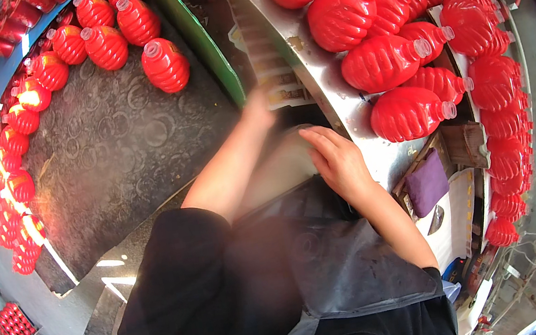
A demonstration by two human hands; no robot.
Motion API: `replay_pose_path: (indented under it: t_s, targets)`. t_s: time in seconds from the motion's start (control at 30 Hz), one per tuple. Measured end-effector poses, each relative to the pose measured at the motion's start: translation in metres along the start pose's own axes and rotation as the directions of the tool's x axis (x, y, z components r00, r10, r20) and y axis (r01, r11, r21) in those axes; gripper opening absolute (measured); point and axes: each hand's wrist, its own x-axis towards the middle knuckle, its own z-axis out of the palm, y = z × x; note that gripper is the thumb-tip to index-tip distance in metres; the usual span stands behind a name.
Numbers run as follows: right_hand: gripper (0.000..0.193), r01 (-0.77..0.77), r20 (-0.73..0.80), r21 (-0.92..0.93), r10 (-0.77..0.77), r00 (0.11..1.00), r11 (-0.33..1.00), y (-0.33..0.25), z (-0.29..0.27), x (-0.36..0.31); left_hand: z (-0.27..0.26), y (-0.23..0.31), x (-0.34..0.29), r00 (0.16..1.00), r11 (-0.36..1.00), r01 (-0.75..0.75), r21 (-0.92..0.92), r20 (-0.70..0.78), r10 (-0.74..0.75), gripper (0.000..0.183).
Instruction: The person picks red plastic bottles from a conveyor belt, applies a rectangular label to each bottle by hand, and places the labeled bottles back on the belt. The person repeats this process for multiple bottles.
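My left hand (260,110) reaches forward beside the gap between the two work surfaces; motion smears its fingers, so any hold is hidden. In front of my apron (364,267) is my right hand (341,163), its fingers loosely bent and apart from the thumb, with nothing visible in them. A pale blurred shape (285,165) lies between my forearms, too smeared to name. Nearest to my right hand, a red ribbed bottle (408,113) without a cap stands on the metal table (331,83). Past my left hand, another red bottle (164,65) stands on the dark, ring-marked board (113,138).
Several red bottles (367,66) crowd the right side, with more rows (498,97) beyond. Others line the board's far and left edges. A green raised edge (203,46) borders the gap, where pale printed sheets (270,57) show. A purple pad (426,183) sits by my right forearm.
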Motion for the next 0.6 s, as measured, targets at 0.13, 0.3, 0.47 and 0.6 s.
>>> replay_pose_path:
  t_s: [0.13, 0.3, 0.47, 0.6]
  targets:
    - [0.05, -0.031, 0.051, -0.069, 0.034, 0.998, 0.997, 0.021, 0.038, 0.03, -0.019, -0.012, 0.001, 0.989, 0.986, 0.015, -0.168, 0.149, 0.01, 0.041]
    - [0.073, -0.104, 0.037, -0.13, 0.109, 0.993, 0.986, 0.044, 0.074, 0.075, -0.011, -0.009, -0.022, 0.994, 0.963, 0.081, -0.259, 0.086, -0.06, 0.04]
    - [0.084, -0.354, 0.101, 0.038, 0.349, 0.932, 0.934, 0.043, 0.081, 0.103, -0.001, -0.004, -0.045, 0.99, 0.924, 0.062, -0.378, 0.142, -0.009, 0.049]
    - [0.072, -0.396, 0.056, -0.008, 0.396, 0.917, 0.918, 0.043, 0.086, 0.105, 0.002, -0.003, -0.05, 0.983, 0.914, 0.07, -0.4, 0.182, 0.005, 0.054]
